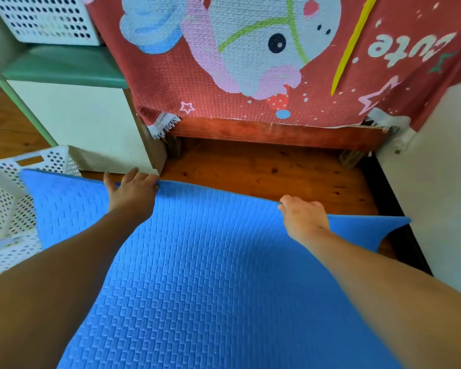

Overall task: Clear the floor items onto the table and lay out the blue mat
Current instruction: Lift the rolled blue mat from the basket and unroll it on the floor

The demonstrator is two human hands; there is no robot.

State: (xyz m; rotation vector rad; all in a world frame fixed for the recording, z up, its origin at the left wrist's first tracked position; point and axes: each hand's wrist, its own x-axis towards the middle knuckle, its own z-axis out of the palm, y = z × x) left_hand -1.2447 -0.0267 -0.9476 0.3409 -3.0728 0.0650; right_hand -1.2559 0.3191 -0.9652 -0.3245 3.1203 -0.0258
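Both hands clamped fingers on the far edge of the textured blue mat [210,275] filling the lower frame: left hand [133,191] centre-left, right hand [302,218] centre-right. Orange-brown wooden floor [264,171] lay open beyond it.

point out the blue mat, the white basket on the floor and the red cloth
blue mat [210,275]: head view, middle of its textured surface
white floor basket [0,203]: head view, perforated side wall
red cloth [171,89]: head view, plain red patch beside the cartoon
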